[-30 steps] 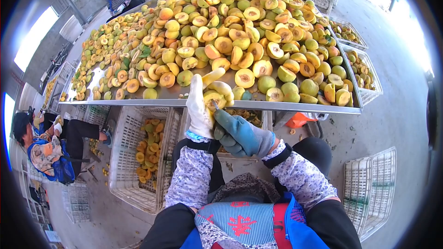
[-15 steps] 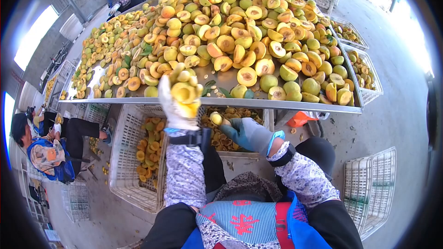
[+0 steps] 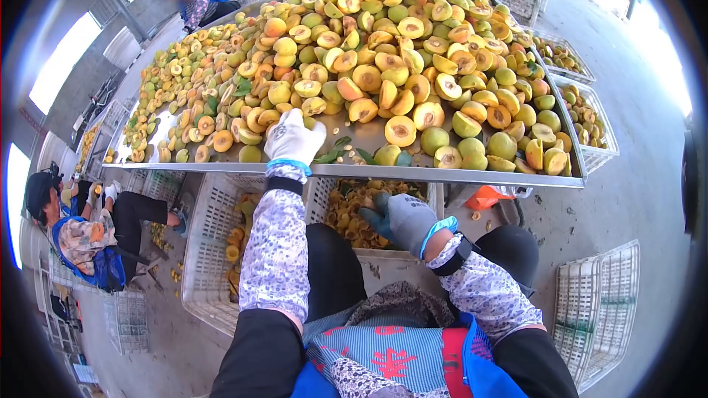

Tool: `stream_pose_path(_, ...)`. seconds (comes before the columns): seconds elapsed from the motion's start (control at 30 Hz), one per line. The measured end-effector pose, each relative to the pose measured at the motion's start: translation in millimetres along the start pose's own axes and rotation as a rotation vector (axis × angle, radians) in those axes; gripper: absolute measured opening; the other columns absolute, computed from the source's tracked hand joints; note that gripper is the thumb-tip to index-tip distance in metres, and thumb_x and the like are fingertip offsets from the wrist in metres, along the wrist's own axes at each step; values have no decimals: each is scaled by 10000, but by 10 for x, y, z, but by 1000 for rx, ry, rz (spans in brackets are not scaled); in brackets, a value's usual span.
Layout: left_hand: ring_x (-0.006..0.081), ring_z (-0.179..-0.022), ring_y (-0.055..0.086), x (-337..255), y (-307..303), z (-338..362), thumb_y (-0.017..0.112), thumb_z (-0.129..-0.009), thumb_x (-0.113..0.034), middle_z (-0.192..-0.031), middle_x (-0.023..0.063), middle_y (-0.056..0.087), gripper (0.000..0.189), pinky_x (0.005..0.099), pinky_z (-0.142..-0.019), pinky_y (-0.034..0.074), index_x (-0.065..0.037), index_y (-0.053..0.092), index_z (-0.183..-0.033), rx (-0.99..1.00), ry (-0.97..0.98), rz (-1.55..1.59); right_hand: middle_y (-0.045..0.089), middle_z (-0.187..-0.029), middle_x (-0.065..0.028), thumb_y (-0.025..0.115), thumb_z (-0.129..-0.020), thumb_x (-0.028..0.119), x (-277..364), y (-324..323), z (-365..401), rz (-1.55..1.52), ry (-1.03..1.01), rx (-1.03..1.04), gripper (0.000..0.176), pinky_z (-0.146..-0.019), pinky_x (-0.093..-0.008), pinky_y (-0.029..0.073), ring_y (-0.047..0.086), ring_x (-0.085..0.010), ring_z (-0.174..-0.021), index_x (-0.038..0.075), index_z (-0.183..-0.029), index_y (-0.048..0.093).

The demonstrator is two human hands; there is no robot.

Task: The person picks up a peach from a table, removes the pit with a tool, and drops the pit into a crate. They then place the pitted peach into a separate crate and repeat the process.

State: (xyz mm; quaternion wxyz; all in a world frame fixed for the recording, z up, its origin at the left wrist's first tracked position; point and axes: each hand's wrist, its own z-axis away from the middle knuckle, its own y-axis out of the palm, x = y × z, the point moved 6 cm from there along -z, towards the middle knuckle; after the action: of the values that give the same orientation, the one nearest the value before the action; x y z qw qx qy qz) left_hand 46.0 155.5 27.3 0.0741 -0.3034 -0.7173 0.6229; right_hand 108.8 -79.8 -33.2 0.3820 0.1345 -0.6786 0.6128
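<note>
Many halved, yellow-fleshed peaches point(image 3: 366, 77) are heaped on the metal table point(image 3: 354, 170). My left hand point(image 3: 293, 141), in a white glove, is at the table's near edge against the peaches. Its back faces me and its thumb sticks out to the right; the fingertips are hidden. Below the table edge, my right hand point(image 3: 408, 221) wears a grey and blue glove. Its fingers are curled above a crate point(image 3: 391, 253) of peach scraps point(image 3: 351, 215), and what they hold is hidden. Leaves point(image 3: 335, 151) and pale pits lie near my left hand.
A white crate point(image 3: 198, 280) with peach pieces stands below left. Another white crate point(image 3: 596, 309) is on the floor at right. Filled crates point(image 3: 590, 121) stand beyond the table's right side. A person point(image 3: 85, 232) sits at left; others are across the table.
My left hand has turned from palm-up with a hollowed peach half to back-up at the table; that half is out of it. The pale round thing at my right fingertips no longer shows.
</note>
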Motion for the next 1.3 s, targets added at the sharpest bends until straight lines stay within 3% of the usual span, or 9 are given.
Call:
stream_pose_path(0.07, 369, -1172, 598, -175, 64, 32, 707, -798, -448, -1223, 169, 633, 524, 455, -995, 472, -64, 595, -1137, 39, 51, -190, 697, -862, -239, 585, -980, 407, 33, -9, 13, -9, 0, 4, 370, -732, -518, 532, 677, -431, -820, 54, -983, 698)
stream_pose_path(0.23, 314, -1138, 621, 46, 171, -75, 784, -744, -257, -1212, 169, 636, 499, 451, -944, 494, -82, 603, -1175, 82, 96, 54, 674, -776, -245, 615, -975, 366, 120, -76, 24, -111, -117, -143, 335, -665, -521, 509, 673, -435, -771, 34, -980, 659)
stream_pose_path(0.4, 137, -923, 669, 159, 59, 152, 796, -816, -151, -1114, 65, 694, 533, 272, -795, 548, -9, 578, -1281, 155, -42, 1048, 656, -772, -260, 616, -982, 310, 205, -231, -7, -304, -194, -354, 290, -615, -524, 491, 656, -454, -751, 21, -983, 637)
stream_pose_path(0.53, 187, -1134, 649, -245, -173, 612, 619, -966, -119, -1270, 110, 654, 453, 294, -947, 525, -17, 525, -1397, 431, 100, 1704, 651, -786, -273, 605, -993, 300, 253, -336, -68, -397, -210, -416, 289, -597, -515, 482, 642, -477, -756, 13, -1006, 631)
stream_pose_path(0.63, 238, -1184, 634, -542, -251, 834, 448, -1065, -279, -1328, 191, 620, 431, 325, -985, 515, 46, 552, -1328, 323, 407, 1679, 656, -800, -276, 599, -1001, 307, 283, -357, -113, -427, -192, -426, 303, -613, -501, 488, 643, -481, -769, 5, -1025, 626)
stream_pose_path(0.73, 254, -1075, 666, -601, -197, 880, 373, -1089, -375, -1232, 203, 657, 511, 336, -915, 539, 60, 568, -1275, 180, 352, 1396, 657, -806, -277, 582, -1013, 326, 333, -362, -94, -538, -257, -430, 328, -626, -490, 495, 644, -481, -786, 1, -1016, 624)
stream_pose_path(0.87, 248, -956, 677, -659, 30, 942, 326, -1096, -425, -1072, 192, 696, 565, 343, -826, 554, 59, 583, -1238, 223, -34, 1886, 660, -823, -273, 570, -1017, 360, 363, -334, -89, -575, -248, -406, 357, -638, -491, 496, 646, -478, -808, 7, -1022, 627)
stream_pose_path(1.23, 254, -901, 704, -722, -62, 1083, 420, -1069, -440, -1055, 167, 707, 483, 368, -742, 602, -9, 626, -1136, 133, -189, 1982, 673, -824, -268, 604, -992, 369, 323, -239, -65, -406, -214, -373, 359, -655, -511, 508, 644, -477, -775, 15, -1037, 652)
stream_pose_path(1.3, 248, -856, 699, -680, -68, 1076, 419, -1068, -433, -998, 158, 714, 480, 355, -706, 588, -9, 641, -1084, 207, -186, 1939, 691, -855, -252, 587, -1014, 316, 273, -126, -62, -461, -200, -318, 327, -674, -445, 518, 685, -383, -773, -1, -1059, 653)
